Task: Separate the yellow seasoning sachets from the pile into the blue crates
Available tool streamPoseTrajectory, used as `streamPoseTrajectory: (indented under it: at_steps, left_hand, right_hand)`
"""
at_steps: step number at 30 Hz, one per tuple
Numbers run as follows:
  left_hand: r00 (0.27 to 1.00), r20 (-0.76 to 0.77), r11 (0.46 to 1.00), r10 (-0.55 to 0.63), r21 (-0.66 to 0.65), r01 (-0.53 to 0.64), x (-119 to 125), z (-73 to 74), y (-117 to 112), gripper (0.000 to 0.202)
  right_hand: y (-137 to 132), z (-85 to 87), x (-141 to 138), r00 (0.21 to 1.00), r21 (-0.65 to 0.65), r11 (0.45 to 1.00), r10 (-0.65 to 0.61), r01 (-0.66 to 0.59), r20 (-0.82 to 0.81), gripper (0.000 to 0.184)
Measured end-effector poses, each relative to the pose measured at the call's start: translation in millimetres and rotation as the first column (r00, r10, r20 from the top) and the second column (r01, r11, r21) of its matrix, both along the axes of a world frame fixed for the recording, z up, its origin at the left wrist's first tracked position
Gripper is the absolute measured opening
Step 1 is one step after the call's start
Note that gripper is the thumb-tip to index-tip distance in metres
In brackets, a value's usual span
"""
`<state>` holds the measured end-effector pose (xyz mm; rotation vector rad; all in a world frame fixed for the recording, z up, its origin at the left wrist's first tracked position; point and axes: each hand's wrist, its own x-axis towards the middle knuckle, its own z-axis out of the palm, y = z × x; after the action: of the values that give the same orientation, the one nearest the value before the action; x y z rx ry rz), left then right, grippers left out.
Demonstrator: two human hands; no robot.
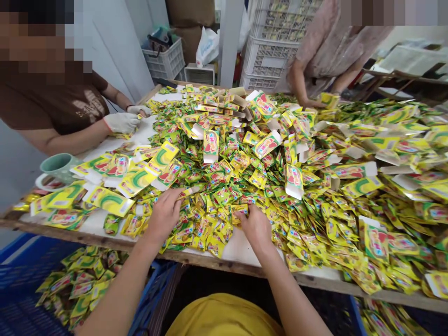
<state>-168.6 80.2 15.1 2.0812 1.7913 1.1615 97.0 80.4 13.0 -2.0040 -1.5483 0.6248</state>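
Note:
A large heap of small yellow-green foil sachets (224, 186) covers the wooden table, with bigger flat printed packets (136, 181) and opened card sleeves (211, 145) scattered among them. My left hand (164, 217) rests on the near edge of the heap, its fingertips among the sachets. Whether it grips one is hard to tell. My right hand (255, 228) pinches a yellow sachet (240, 213) between fingers and thumb. Across the table, a co-worker's white-gloved hands (122, 122) work at the left, and another person's hand (311, 103) touches the heap at the far side.
A blue crate (21, 261) holding loose sachets sits below the table's near edge (196, 259) at left, and another (357, 317) sits at right. A green mug (59, 168) stands at the left. White stacked crates (273, 51) rise behind the table.

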Motion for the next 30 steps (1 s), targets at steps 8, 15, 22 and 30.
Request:
streamPoseTrajectory:
  at_steps: [8,15,22,30]
  left_hand:
    - [0.527,0.845,0.872,0.097,-0.327,0.364,93,5.0,-48,0.027]
    - [0.422,0.905,0.753,0.048,-0.310,0.580,140,-20.7,-54,0.024]
    - [0.461,0.888,0.703,-0.011,-0.321,0.635,152,-22.5,-58,0.019]
    - [0.438,0.899,0.678,0.019,-0.334,0.655,153,-14.4,-57,0.028]
  right_hand:
    - [-1,-13.4,-2,0.985,0.122,0.982,0.155,-0.145,-0.078,0.034]
    - [-10,34.3,58,0.914,0.372,0.923,0.232,-0.098,-0.334,0.023]
    - [-32,41.8,50,0.881,0.224,0.860,0.472,-0.459,-0.009,0.021]
    - [-30,71.3,46,0.682,-0.146,0.713,0.699,-0.685,0.215,0.034]
